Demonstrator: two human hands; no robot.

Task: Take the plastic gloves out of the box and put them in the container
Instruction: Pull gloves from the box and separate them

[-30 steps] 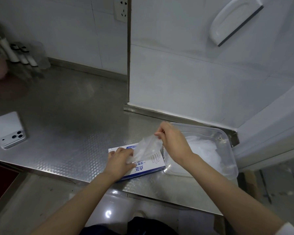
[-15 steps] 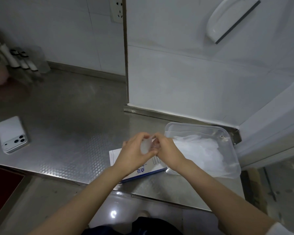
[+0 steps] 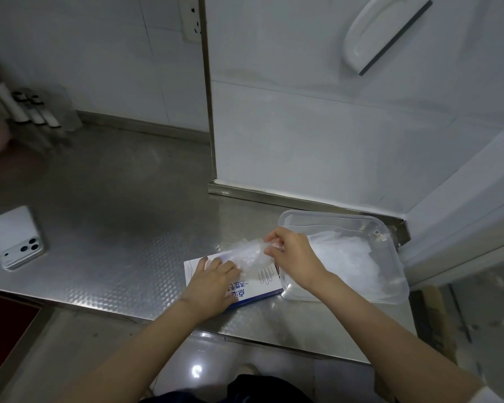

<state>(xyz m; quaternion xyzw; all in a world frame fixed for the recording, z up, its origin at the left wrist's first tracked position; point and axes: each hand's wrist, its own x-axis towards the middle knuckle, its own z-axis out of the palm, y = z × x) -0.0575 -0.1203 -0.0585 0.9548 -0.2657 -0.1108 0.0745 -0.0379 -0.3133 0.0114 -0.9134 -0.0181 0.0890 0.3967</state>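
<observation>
The clear container (image 3: 389, 292) holds a white heap of gloves (image 3: 346, 257). Beside it lies the flat box (image 3: 255, 292), with the left hand (image 3: 213, 282) pressing it (fingers straight, close together). The right hand (image 3: 293, 254) pinches one crinkled, see-through glove (image 3: 246, 254) just above the box.

Print is seen on the white top of the glove box (image 3: 258, 289), which lies flat on the steel counter (image 3: 114, 228). Two lines of blue Chinese characters are printed there: large bold characters nearest the box's blue front edge, and smaller ones just beyond them. They are seen upside down and blurred, so no character can be read with certainty. To their right, a thin line drawing of glove fingers is printed. The left end of the print is covered by the left hand (image 3: 213, 282), and its far part is veiled by the plastic glove (image 3: 248, 254) pinched in the right hand (image 3: 291, 254).
</observation>
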